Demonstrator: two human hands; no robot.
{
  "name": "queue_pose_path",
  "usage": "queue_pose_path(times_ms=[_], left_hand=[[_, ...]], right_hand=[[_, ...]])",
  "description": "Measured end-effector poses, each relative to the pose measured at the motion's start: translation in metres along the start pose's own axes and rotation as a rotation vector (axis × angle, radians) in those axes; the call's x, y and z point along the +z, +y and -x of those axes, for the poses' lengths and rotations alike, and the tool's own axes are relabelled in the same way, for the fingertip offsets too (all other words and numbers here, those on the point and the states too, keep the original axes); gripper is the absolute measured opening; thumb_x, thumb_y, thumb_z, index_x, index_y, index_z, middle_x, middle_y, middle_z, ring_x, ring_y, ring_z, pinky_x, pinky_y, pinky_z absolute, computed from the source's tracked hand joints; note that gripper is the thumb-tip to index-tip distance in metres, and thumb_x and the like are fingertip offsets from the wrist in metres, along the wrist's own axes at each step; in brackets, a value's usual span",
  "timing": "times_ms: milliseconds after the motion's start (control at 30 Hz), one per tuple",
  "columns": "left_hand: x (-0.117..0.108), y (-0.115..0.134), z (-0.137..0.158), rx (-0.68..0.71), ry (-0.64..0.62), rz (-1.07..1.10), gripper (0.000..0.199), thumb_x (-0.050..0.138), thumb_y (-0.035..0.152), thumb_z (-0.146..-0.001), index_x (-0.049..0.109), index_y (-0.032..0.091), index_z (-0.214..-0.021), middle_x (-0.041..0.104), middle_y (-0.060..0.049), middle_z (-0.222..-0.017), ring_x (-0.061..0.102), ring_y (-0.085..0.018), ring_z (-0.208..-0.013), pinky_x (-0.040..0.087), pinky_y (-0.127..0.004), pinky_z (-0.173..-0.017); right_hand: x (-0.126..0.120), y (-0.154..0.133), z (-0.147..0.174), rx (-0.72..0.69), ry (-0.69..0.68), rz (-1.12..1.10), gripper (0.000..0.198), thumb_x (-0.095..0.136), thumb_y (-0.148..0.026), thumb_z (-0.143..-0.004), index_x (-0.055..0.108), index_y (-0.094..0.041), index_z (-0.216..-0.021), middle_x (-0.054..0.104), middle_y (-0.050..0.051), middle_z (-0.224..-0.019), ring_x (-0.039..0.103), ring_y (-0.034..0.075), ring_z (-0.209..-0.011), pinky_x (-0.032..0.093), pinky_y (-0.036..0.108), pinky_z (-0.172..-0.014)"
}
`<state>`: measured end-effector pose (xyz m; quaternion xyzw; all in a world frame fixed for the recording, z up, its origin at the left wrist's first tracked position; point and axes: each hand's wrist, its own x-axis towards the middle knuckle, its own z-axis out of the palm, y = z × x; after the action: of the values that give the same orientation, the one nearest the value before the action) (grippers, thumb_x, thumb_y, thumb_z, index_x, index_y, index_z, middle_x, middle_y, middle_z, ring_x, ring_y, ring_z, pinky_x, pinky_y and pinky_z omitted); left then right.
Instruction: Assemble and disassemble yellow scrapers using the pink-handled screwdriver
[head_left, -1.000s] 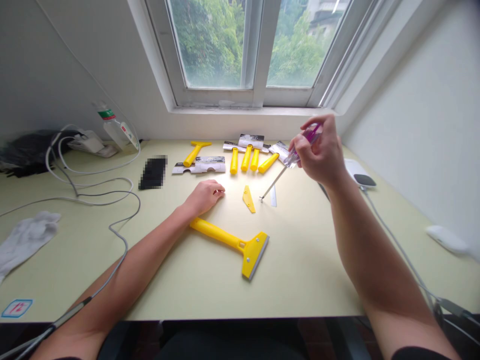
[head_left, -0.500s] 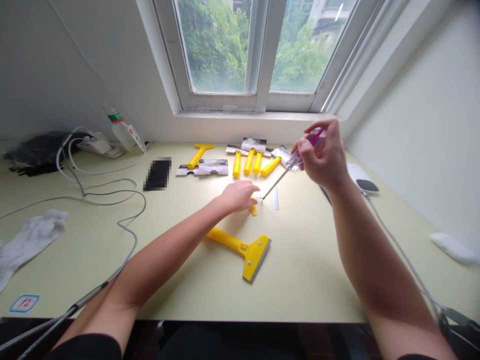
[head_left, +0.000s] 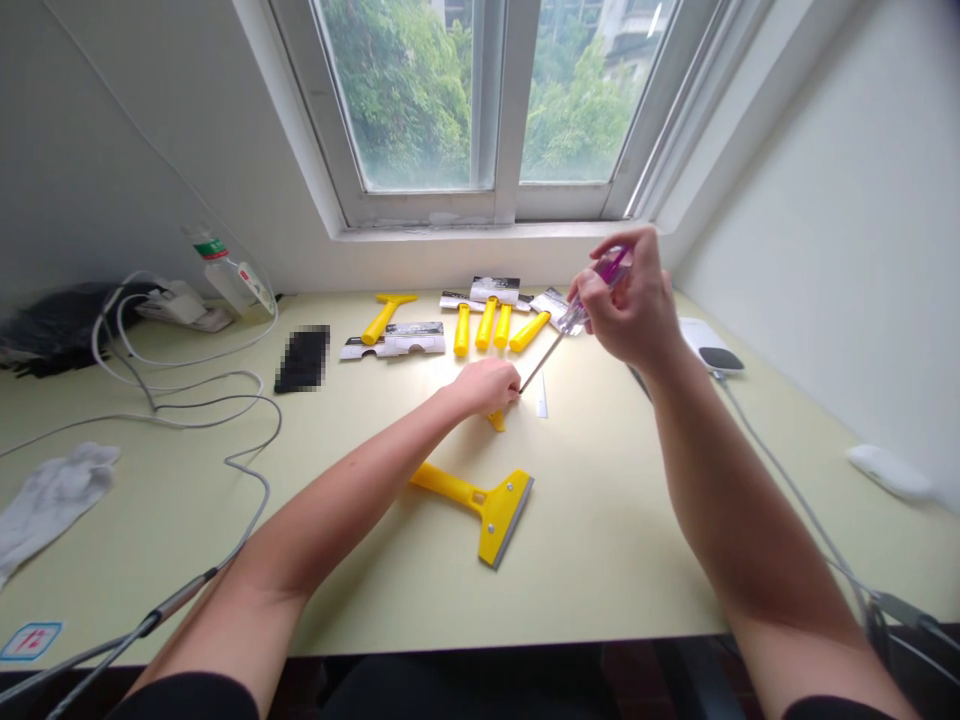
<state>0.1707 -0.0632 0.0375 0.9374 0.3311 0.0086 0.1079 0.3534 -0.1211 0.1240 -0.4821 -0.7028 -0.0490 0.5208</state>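
My right hand (head_left: 634, 300) is closed round the clear and purple handle of a screwdriver (head_left: 543, 362), its shaft slanting down to the left. The screwdriver's tip meets the fingers of my left hand (head_left: 489, 386), which are curled together. What those fingers pinch, if anything, is hidden. A yellow scraper part (head_left: 496, 420) shows from under that hand, mostly covered. Just right of the tip lies a thin metal blade (head_left: 541, 396). Nearer to me, a yellow scraper (head_left: 495, 510) with its blade and two screws rests on the table, its handle end behind my left forearm.
Several yellow handles (head_left: 486, 324) and printed cardboard sleeves (head_left: 414, 340) lie toward the window. A blurred black object (head_left: 303, 358), loose cables (head_left: 255, 460) and a white glove (head_left: 56, 500) are on the left. To the right are a white device (head_left: 709, 345) and a white mouse (head_left: 889, 472).
My left fingers have closed in at the screwdriver's tip, where a small screw showed before. The whole view has shifted slightly; the right hand keeps its hold.
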Motion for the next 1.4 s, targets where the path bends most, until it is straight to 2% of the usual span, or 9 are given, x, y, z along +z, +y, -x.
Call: queue_pose_path(times_ms=[233,367,533,700,833,933,1067,1167,1400], left_hand=[[0.005,-0.004,-0.006,0.009,0.048,0.012,0.017,0.060,0.019,-0.083,0.077,0.020,-0.085,0.072,-0.008,-0.091,0.064,-0.024,-0.089,0.047,-0.028,-0.069],[0.008,-0.007,-0.008,0.020,0.065,0.045,0.015,0.062,0.017,-0.083,0.077,0.019,-0.086,0.072,-0.008,-0.091,0.064,-0.022,-0.088,0.049,-0.029,-0.074],[-0.002,-0.010,-0.003,0.038,0.129,0.092,0.016,0.061,0.018,-0.087,0.075,0.018,-0.092,0.071,-0.007,-0.092,0.065,-0.020,-0.088,0.050,-0.029,-0.081],[-0.011,0.004,0.048,0.043,0.318,0.100,0.028,0.044,0.023,-0.098,0.071,0.018,-0.102,0.068,-0.008,-0.099,0.063,-0.021,-0.091,0.050,-0.033,-0.080],[0.007,0.022,0.115,0.294,0.215,0.049,0.026,0.048,0.031,-0.098,0.067,0.020,-0.112,0.066,-0.008,-0.102,0.060,-0.021,-0.091,0.049,-0.034,-0.078],[0.022,0.018,0.148,0.337,0.162,-0.008,0.030,0.051,0.036,-0.096,0.063,0.022,-0.120,0.063,-0.010,-0.111,0.058,-0.023,-0.093,0.048,-0.037,-0.078],[0.029,-0.009,0.159,0.322,0.175,0.009,0.024,0.049,0.032,-0.098,0.069,0.024,-0.108,0.065,-0.007,-0.100,0.057,-0.019,-0.085,0.045,-0.035,-0.076],[0.025,-0.024,0.158,0.264,0.169,0.018,0.025,0.050,0.031,-0.098,0.070,0.024,-0.110,0.065,-0.006,-0.094,0.056,-0.018,-0.082,0.044,-0.032,-0.071],[0.022,-0.027,0.164,0.227,0.207,-0.011,0.026,0.048,0.029,-0.099,0.070,0.026,-0.113,0.064,-0.005,-0.091,0.056,-0.016,-0.079,0.041,-0.029,-0.066]], right_hand=[[-0.010,0.001,-0.001,0.018,0.010,0.002,0.025,0.051,-0.031,-0.091,0.048,-0.027,-0.115,0.067,0.002,-0.077,0.059,0.017,-0.055,0.052,0.037,-0.057],[-0.011,0.003,-0.002,0.013,0.037,-0.021,0.024,0.054,-0.029,-0.088,0.050,-0.028,-0.112,0.065,0.000,-0.074,0.058,0.016,-0.054,0.052,0.034,-0.055],[-0.015,0.000,-0.002,0.014,0.052,-0.034,0.024,0.055,-0.029,-0.088,0.050,-0.028,-0.112,0.064,-0.002,-0.073,0.057,0.015,-0.053,0.051,0.031,-0.051],[-0.021,-0.005,-0.002,0.033,0.045,-0.048,0.024,0.056,-0.031,-0.090,0.050,-0.029,-0.113,0.062,-0.002,-0.073,0.057,0.014,-0.052,0.048,0.028,-0.046],[-0.023,-0.015,-0.003,0.040,0.011,-0.082,0.026,0.058,-0.036,-0.092,0.050,-0.029,-0.116,0.059,-0.002,-0.072,0.053,0.012,-0.050,0.046,0.026,-0.043],[-0.022,-0.027,-0.003,0.043,-0.039,-0.179,0.023,0.059,-0.040,-0.093,0.049,-0.028,-0.111,0.059,-0.003,-0.071,0.051,0.010,-0.046,0.042,0.024,-0.039],[-0.013,-0.044,0.000,0.112,-0.136,-0.305,0.024,0.056,-0.045,-0.094,0.047,-0.029,-0.110,0.062,-0.003,-0.071,0.048,0.010,-0.040,0.038,0.024,-0.033],[-0.002,-0.051,0.006,0.123,-0.192,-0.346,0.024,0.057,-0.045,-0.093,0.046,-0.030,-0.109,0.063,-0.003,-0.070,0.049,0.010,-0.039,0.038,0.024,-0.032],[0.022,-0.052,0.016,0.109,-0.199,-0.361,0.022,0.057,-0.040,-0.093,0.046,-0.029,-0.108,0.062,-0.003,-0.072,0.052,0.010,-0.040,0.040,0.024,-0.031]])
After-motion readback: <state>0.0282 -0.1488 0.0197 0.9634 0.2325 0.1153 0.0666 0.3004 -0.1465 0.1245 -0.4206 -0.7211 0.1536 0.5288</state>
